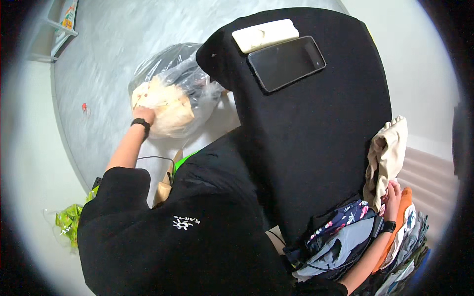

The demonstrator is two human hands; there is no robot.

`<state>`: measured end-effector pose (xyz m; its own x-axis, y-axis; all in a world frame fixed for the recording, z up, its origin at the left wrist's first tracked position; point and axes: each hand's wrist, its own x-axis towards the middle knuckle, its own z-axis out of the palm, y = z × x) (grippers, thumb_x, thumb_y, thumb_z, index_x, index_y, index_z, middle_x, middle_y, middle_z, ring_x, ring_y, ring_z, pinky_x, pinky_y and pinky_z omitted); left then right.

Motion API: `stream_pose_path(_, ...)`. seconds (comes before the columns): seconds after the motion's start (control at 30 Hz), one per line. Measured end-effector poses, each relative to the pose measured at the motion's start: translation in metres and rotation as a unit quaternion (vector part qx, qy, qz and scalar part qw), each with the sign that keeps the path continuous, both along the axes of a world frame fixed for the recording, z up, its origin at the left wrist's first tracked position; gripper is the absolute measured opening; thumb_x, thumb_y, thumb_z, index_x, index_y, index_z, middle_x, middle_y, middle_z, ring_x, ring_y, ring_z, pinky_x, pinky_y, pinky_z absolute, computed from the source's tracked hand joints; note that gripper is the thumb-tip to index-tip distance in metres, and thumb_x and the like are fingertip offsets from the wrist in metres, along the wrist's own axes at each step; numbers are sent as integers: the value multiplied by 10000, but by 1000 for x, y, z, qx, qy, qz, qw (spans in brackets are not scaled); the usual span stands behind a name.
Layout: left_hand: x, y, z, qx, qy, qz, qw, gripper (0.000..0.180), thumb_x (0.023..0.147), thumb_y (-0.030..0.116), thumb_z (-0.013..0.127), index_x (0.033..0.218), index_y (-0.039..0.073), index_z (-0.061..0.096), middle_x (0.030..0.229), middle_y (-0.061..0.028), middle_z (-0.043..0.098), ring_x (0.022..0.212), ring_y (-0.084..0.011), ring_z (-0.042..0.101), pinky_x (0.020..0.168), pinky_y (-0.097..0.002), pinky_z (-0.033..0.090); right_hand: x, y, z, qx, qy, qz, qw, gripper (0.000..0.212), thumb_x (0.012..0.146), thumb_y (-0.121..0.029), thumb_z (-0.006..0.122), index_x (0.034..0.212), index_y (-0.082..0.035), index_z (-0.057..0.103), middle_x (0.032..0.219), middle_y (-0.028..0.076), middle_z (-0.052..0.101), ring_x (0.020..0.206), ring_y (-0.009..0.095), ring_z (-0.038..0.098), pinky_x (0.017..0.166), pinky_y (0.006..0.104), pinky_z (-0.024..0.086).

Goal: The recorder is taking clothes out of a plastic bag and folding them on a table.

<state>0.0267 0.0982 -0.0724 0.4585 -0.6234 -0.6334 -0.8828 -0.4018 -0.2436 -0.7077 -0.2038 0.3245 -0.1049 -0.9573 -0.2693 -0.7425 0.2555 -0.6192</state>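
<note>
At the left, my left hand [144, 114] reaches into a clear plastic bag [170, 64]. Its fingers close on a cream garment [168, 106] bunched inside, which partly hides the fingertips. On the right, a crumpled beige garment [387, 148] hangs over the edge of a black-covered table [316, 133]. My right hand [392, 202] is at the lower end of that garment, fingers bent against it and partly hidden. Just beside this hand lie a dark floral garment [348, 217] and a grey garment [340, 249], with an orange garment [401, 212] on its other side.
A dark-screened phone [287, 64] and a white flat case [265, 35] lie at the table's far end. More folded clothes [412, 241] are stacked at the lower right. A green plastic package [69, 224] is at the lower left, and a small red item [84, 106] lies on the grey floor.
</note>
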Motion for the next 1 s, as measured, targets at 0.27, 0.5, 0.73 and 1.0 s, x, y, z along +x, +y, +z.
stream_pose_path(0.27,91,61,34,85,-184,127,971,314,893,170,409,1079,118,656,1222,-101,575,1141,-232,500,905,-407,363,11,2,5,11,-8,-2,1000,121,908,-215,552,982,-120,570,730,-75,501,582,9,479,478,163,364)
stream_pose_path(0.5,38,-19,-10,123,-51,88,987,476,895,249,344,1287,15,481,1412,-182,357,1340,-321,278,1108,-458,143,15,3,4,11,-25,-10,1000,126,909,-212,551,984,-113,575,757,-65,545,587,18,500,474,165,379)
stream_pose_path(0.73,-59,-120,-12,-202,109,-100,968,312,780,161,526,1075,100,608,1125,-102,582,1046,-270,548,867,-405,438,26,7,4,-51,3,33,998,143,888,-192,563,964,-75,594,800,-43,535,570,31,459,461,177,348)
stream_pose_path(1.0,-92,-185,-87,-121,291,-70,946,348,725,132,534,1066,84,584,1081,-137,620,982,-321,604,813,-411,501,138,6,74,-63,10,106,992,190,894,-163,532,1021,-22,537,724,13,501,608,47,433,519,185,315)
